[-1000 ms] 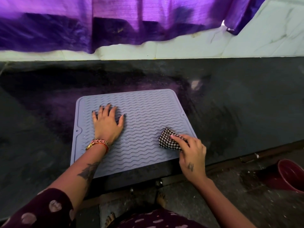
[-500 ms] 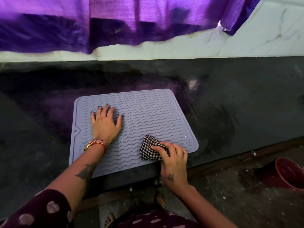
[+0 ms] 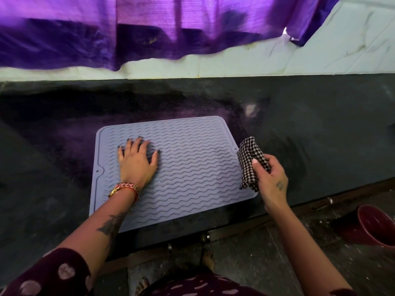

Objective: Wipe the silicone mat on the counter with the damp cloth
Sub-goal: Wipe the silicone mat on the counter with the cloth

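Ridged grey mat (image 3: 192,174) flat on counter; checked cloth (image 3: 249,159) bunched, seemingly lifted, at its right edge.

The left hand (image 3: 136,162) is being laid flat, palm down, with the fingers spread and pointing toward twelve o'clock and the thumb splayed out toward three o'clock. Its forearm is being stretched in from seven o'clock, tattooed along the inner side, with a bracelet (image 3: 125,189) being worn at the wrist. The right hand (image 3: 270,178) is being held at about three o'clock of the left one, raised, with the fingers curled and the thumb being pressed against a checked cloth (image 3: 249,159). Its forearm is being extended in from five o'clock.
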A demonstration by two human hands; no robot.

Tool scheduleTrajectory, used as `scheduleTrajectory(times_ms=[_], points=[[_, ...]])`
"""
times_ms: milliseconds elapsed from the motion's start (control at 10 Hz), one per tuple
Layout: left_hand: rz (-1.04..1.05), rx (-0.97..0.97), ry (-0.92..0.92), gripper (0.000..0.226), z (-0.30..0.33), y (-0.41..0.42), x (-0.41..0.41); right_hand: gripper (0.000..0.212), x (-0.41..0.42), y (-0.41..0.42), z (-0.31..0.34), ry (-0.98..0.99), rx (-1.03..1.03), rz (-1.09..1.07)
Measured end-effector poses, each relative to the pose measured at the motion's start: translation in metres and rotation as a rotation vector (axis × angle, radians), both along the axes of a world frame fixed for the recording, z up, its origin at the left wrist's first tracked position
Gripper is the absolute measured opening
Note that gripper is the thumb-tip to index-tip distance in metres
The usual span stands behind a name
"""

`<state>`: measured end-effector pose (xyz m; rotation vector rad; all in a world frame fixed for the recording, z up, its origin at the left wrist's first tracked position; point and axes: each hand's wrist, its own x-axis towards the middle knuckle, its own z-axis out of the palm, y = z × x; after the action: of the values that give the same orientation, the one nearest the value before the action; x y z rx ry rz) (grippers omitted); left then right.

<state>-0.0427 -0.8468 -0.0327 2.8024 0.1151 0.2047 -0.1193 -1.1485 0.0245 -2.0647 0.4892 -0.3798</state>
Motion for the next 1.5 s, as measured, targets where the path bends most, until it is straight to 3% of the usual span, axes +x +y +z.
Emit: scheduleTrajectory(times_ms=[100,200,300,600,800,1000,1200,1300,1400,1500], points=[[-0.001,0.003,-0.002,0.053,-0.001,0.0,0.0,0.035,-0.004,-0.008,-0.017,0.166,-0.291,0.122],[0.003,0.0,-0.005,0.054,-0.002,0.0,0.0,0.047,-0.015,0.005,-0.027,0.206,-0.707,0.153],[0.004,0.003,0.0,0.054,-0.002,0.0,0.001,0.057,-0.02,0.017,-0.038,0.183,-0.932,0.149],[0.005,-0.009,-0.019,0.051,-0.003,0.0,0.0,0.036,0.005,-0.012,-0.022,0.078,-0.581,0.247],[0.007,0.003,-0.012,0.052,-0.002,-0.001,0.0,0.045,0.002,0.001,-0.04,0.064,-0.812,0.288],[0.007,0.021,-0.001,0.053,-0.002,-0.001,0.001,0.039,0.026,-0.007,-0.023,0.08,-0.68,0.275],[0.007,0.018,0.001,0.053,-0.001,-0.001,0.0,0.039,0.029,0.003,-0.036,0.095,-0.806,0.313],[0.008,0.014,0.002,0.053,0.0,-0.001,0.0,0.033,0.045,-0.012,-0.016,0.205,-0.493,0.343],[0.007,0.009,0.001,0.053,0.0,-0.001,0.0,0.023,0.051,-0.015,0.015,0.114,0.338,0.171],[0.002,-0.004,-0.007,0.052,0.0,0.0,0.0,0.017,0.044,-0.016,0.046,0.058,0.982,0.134]])
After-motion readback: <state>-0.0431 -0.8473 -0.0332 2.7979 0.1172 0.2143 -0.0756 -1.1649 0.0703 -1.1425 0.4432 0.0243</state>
